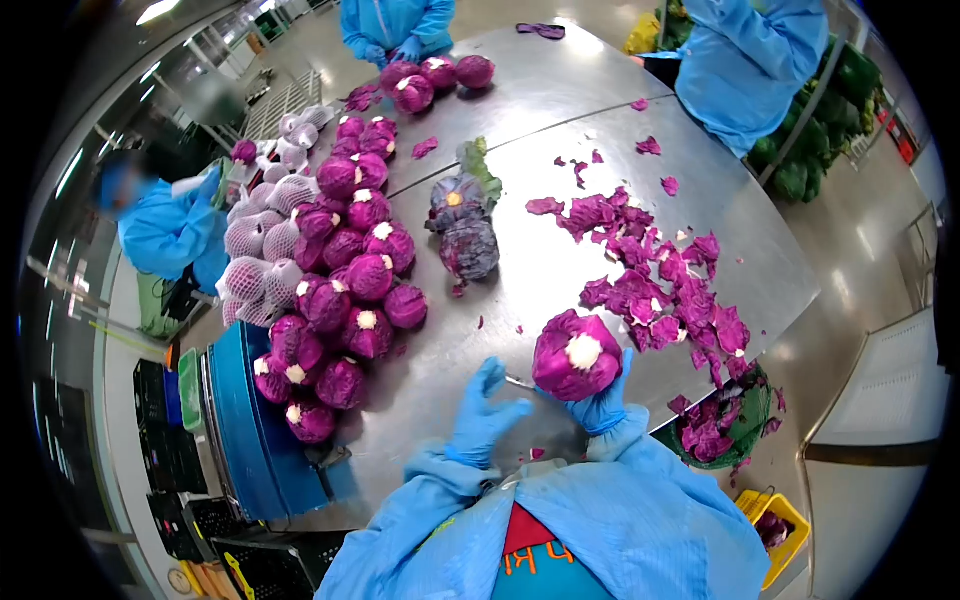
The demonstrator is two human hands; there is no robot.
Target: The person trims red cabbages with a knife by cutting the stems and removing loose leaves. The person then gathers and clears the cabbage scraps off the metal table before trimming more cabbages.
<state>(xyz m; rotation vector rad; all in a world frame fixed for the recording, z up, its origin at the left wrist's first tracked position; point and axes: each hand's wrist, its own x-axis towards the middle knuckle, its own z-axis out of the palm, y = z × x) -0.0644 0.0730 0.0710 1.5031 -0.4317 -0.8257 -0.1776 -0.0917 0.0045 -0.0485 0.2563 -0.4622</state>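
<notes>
A purple cabbage [577, 355] with its pale cut stem facing up rests in my right hand [604, 408], whose gloved fingers wrap its lower right side. My left hand [484, 415], also in a blue glove, is just left of the cabbage with fingers spread and nothing seen in it. Between my left hand and the cabbage shows a thin, shiny sliver of metal [519, 382]; its kind and what holds it are hidden. Both hands are over the near part of the metal table [540, 290].
Trimmed cabbages [370, 277] are piled at left, beside net-wrapped ones [262, 236]. Two darker untrimmed cabbages [469, 249] sit mid-table. Loose purple leaves [640, 295] lie at right, above a leaf-filled basket [757, 408]. A yellow crate [790, 545] stands lower right. Co-workers [398, 25] surround the table.
</notes>
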